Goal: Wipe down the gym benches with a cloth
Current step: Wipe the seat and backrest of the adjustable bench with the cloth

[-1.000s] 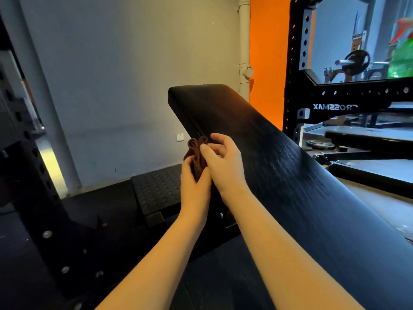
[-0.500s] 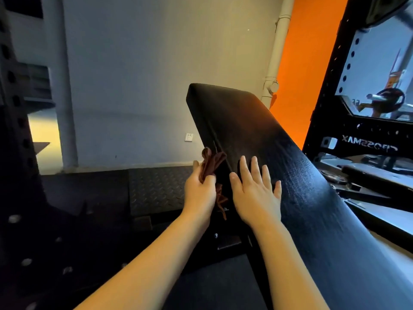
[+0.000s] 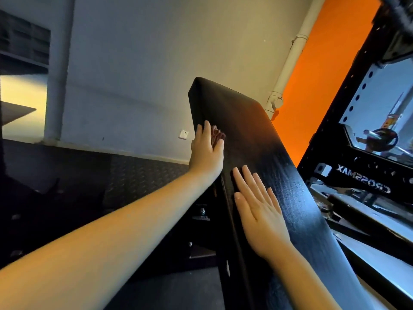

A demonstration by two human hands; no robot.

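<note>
A black padded bench back rises at an incline from lower right to upper middle. My left hand presses a small brown cloth against the pad's left edge, near its top end; only a bit of cloth shows past the fingers. Lower on the pad, my right hand lies flat with fingers spread and nothing in it.
A black power rack with a mirror behind it stands close on the right. The bench's metal frame and bolts sit under the pad. Black rubber flooring and a checker-plate step lie to the left, before a grey wall.
My left hand has slid up the pad's left edge with the cloth. My right hand let go of the cloth and now rests flat on the pad. The view has tilted.
</note>
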